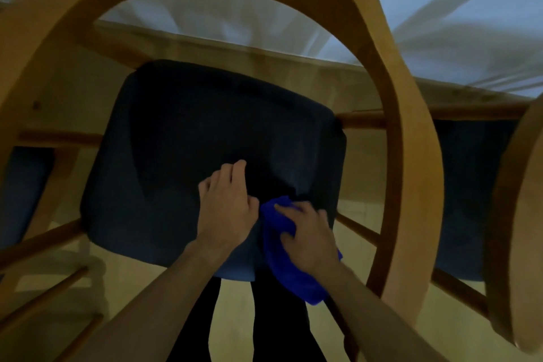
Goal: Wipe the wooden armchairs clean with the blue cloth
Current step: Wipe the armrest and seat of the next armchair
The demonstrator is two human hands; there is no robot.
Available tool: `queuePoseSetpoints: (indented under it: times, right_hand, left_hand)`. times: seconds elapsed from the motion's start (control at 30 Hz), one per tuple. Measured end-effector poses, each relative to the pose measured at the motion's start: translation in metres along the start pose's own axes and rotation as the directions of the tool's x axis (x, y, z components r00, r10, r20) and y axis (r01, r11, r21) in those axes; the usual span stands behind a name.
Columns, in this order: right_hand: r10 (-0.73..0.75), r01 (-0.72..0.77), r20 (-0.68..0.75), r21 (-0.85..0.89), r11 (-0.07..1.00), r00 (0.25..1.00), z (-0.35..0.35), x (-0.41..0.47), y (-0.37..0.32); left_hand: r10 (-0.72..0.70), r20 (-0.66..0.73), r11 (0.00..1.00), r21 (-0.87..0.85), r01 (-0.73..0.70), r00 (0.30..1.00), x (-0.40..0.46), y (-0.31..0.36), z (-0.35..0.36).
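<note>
Now right hand (308, 233) fingers apparently clutch blue cloth (289, 267); left hand (226, 209) flat on seat cushion (182, 141).

Hands (264, 214) on cushion (176, 170); cloth (288, 267) under right one

The room is dim and the picture looks soft and a bit grainy. Pale light comes through the white curtain (458, 26) at the top. The dark seat cushion (182, 161) shows almost no detail. Faint shadows of chair rungs lie on the wooden floor (58, 282) at lower left. The wide lens bends the chair frame (411, 138) into big curves, and the edges are blurry.
</note>
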State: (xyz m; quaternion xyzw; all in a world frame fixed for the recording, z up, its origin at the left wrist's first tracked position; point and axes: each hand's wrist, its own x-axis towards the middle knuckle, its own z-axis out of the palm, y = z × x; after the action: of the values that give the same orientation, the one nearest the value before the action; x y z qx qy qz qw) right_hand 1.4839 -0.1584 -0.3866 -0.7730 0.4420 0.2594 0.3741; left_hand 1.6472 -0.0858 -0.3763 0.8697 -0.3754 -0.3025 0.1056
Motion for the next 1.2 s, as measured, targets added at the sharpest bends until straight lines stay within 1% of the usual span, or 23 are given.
queuePoseSetpoints:
  times: [0.03,0.1,0.13,0.17,0.2,0.23,0.3,0.37,0.43,0.5,0.57,0.67,0.73,0.8,0.87,0.9,0.93,0.97,1.03,1.1,1.13,1.2]
  right_hand:
    - [0.037,-0.033,-0.047,0.079,0.996,0.998,-0.012,0.007,-0.001]
    - [0.135,-0.069,-0.205,0.298,0.952,0.97,-0.042,0.027,-0.003]
    - [0.176,-0.054,-0.282,0.392,0.918,0.943,-0.059,0.042,-0.005]
    - [0.193,-0.033,-0.343,0.421,0.907,0.919,-0.077,0.059,-0.008]
    - [0.18,-0.026,-0.381,0.375,0.927,0.907,-0.093,0.077,-0.012]
    - [0.153,-0.037,-0.393,0.288,0.957,0.907,-0.106,0.093,-0.016]
    - [0.123,-0.084,-0.342,0.128,0.988,0.931,-0.117,0.118,-0.021]
    - [0.129,-0.119,-0.278,0.052,0.992,0.952,-0.109,0.126,-0.023]
    - [0.111,-0.117,-0.271,-0.005,0.993,0.956,-0.089,0.115,-0.02]
    - [0.089,-0.1,-0.238,-0.035,0.994,0.967,-0.064,0.086,-0.011]
    - [0.098,-0.108,-0.192,-0.042,0.993,0.976,-0.032,0.046,0.0]
    - [0.116,-0.112,-0.096,0.042,0.993,0.989,0.003,-0.004,0.006]
    - [0.141,-0.134,-0.069,0.097,0.986,0.988,-0.001,-0.007,0.002]
    - [0.162,-0.14,-0.126,0.167,0.976,0.979,-0.027,0.008,-0.007]
    - [0.108,-0.06,-0.291,0.169,0.984,0.95,-0.061,0.03,-0.02]
    - [0.055,-0.012,-0.374,0.115,0.993,0.926,-0.079,0.043,-0.025]
    - [0.002,0.015,-0.425,0.038,0.999,0.905,-0.096,0.06,-0.029]
    - [-0.037,0.015,-0.438,-0.053,0.998,0.898,-0.113,0.08,-0.033]
    - [-0.029,-0.053,-0.389,-0.198,0.979,0.921,-0.139,0.119,-0.038]
    - [0.042,-0.122,-0.314,-0.243,0.962,0.949,-0.148,0.148,-0.037]
    - [0.08,-0.144,-0.272,-0.222,0.964,0.959,-0.144,0.154,-0.036]
    - [0.149,-0.173,-0.222,-0.091,0.981,0.964,-0.125,0.15,-0.031]
  left_hand:
    - [0.002,0.001,1.0,-0.007,-0.002,1.0,0.001,0.001,0.002]
    - [-0.004,-0.005,1.0,-0.021,0.004,1.0,-0.001,0.004,0.005]
    - [-0.007,-0.013,1.0,-0.023,0.007,1.0,-0.003,0.005,0.007]
    - [-0.007,-0.016,1.0,-0.022,0.007,1.0,-0.006,0.007,0.01]
    - [-0.003,-0.01,1.0,-0.017,0.002,1.0,-0.01,0.009,0.012]
    - [0.003,-0.002,1.0,-0.009,-0.003,1.0,-0.014,0.01,0.015]
    - [0.005,0.016,1.0,0.007,-0.005,1.0,-0.021,0.01,0.02]
    - [-0.009,0.022,1.0,0.002,0.009,1.0,-0.03,0.009,0.024]
    - [-0.02,0.022,1.0,-0.008,0.02,1.0,-0.036,0.008,0.026]
    - [-0.031,0.049,1.0,-0.001,0.031,0.998,-0.04,0.006,0.025]
    - [-0.042,0.059,0.999,-0.01,0.043,0.997,-0.04,0.006,0.023]
    - [-0.056,0.039,0.997,-0.05,0.058,0.998,-0.034,0.007,0.019]
    - [-0.051,0.015,0.997,-0.056,0.052,0.999,-0.028,0.005,0.018]
    - [-0.054,-0.001,0.996,-0.065,0.054,0.999,-0.023,0.002,0.017]
    - [-0.065,-0.02,0.995,-0.081,0.063,0.998,-0.02,-0.001,0.014]
    - [-0.067,-0.029,0.994,-0.085,0.064,0.997,-0.019,-0.003,0.013]
    - [-0.068,-0.036,0.994,-0.086,0.065,0.997,-0.018,-0.005,0.011]
    - [-0.069,-0.042,0.994,-0.084,0.065,0.997,-0.018,-0.007,0.011]
    - [-0.081,-0.045,0.994,-0.082,0.077,0.996,-0.019,-0.013,0.009]
    - [-0.105,-0.046,0.991,-0.092,0.101,0.993,-0.021,-0.017,0.009]
    - [-0.115,-0.045,0.989,-0.103,0.11,0.992,-0.023,-0.019,0.01]
    - [-0.129,-0.039,0.984,-0.126,0.123,0.991,-0.028,-0.02,0.011]
